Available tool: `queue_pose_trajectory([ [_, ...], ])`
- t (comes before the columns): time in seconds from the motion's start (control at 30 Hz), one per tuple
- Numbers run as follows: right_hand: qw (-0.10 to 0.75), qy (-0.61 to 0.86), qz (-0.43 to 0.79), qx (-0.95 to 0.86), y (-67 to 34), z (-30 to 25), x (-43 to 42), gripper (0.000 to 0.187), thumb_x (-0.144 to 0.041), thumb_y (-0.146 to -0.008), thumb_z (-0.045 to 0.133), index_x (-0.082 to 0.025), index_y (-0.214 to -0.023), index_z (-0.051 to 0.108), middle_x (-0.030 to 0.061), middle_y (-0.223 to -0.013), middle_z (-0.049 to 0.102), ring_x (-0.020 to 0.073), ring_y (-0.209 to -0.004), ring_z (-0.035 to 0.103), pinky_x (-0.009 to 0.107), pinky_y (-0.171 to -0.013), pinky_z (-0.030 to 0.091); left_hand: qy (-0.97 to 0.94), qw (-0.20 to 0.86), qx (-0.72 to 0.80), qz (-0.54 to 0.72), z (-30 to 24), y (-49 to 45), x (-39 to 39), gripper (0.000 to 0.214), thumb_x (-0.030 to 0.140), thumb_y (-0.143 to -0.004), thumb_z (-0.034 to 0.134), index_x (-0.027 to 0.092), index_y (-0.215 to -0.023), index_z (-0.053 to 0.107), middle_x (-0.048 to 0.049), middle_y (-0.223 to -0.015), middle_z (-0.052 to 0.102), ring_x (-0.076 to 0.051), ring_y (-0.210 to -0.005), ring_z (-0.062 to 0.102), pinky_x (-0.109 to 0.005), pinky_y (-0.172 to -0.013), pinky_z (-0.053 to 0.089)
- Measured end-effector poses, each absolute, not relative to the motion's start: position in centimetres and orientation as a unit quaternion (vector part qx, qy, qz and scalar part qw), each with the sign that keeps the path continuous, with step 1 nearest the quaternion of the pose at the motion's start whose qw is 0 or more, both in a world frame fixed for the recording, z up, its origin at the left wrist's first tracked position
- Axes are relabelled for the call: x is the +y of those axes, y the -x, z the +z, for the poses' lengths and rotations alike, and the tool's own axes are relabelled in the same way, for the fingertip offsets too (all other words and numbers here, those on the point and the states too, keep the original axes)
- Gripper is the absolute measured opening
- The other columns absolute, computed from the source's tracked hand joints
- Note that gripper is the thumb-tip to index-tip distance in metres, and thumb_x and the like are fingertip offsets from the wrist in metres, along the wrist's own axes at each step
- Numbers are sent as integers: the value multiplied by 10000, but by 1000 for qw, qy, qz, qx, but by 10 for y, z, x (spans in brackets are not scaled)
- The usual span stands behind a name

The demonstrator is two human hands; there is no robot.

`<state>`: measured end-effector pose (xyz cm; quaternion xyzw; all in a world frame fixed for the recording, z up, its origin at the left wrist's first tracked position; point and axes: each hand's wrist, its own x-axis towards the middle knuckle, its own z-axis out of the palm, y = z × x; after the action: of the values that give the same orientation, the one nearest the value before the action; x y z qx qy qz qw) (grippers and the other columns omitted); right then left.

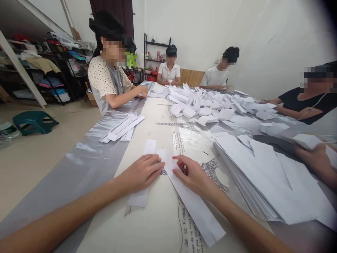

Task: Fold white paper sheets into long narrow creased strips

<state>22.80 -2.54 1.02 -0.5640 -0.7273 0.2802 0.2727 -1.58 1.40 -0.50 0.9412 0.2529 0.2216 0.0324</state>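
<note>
A long white paper strip (196, 207) lies slantwise on the table in front of me, its far end between my hands. My left hand (143, 173) has its fingers together, and their tips grip the left edge of that strip. Under the same hand lies a second, folded paper strip (139, 198), its middle hidden by the palm. My right hand (193, 175) is over the strip's right side with its fingers loosely bent and apart, thumb tip at the paper, nothing gripped between them.
Folded paper strips (125, 128) lie to the left. A stack of white sheets (268, 175) stands at the right, with a co-worker's hand (319, 165) beside it. A heap of folded paper pieces (205, 102) covers the far table. Several people sit around; a green stool (35, 121) is on the floor.
</note>
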Motion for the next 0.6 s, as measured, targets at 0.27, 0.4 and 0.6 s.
queue_pose_trajectory([
  [0.27,283,509,325,-745,-222,24,-34,384,-389,-962,589,-269,-1324,632,58,-1293,681,248,-1169,629,453,-1022,496,-935,32,260,238,-6,15,14,288,176,-1031,419,194,-1229,628,-100,-1198,642,-252,-1164,601,-440,-968,520],
  [0.4,294,491,392,-720,-222,28,-33,410,-462,-974,582,-309,-1352,627,39,-1364,654,268,-1241,605,501,-1065,478,-932,33,269,241,-8,16,15,298,163,-1018,414,204,-1219,630,-97,-1173,641,-254,-1139,609,-445,-944,530],
  [0.6,299,422,493,-699,-220,40,-32,416,-490,-1033,460,-332,-1398,583,3,-1477,561,230,-1387,493,480,-1172,379,-921,1,306,240,-12,17,15,305,136,-984,422,205,-1191,634,-98,-1163,631,-254,-1042,626,-433,-886,539],
])
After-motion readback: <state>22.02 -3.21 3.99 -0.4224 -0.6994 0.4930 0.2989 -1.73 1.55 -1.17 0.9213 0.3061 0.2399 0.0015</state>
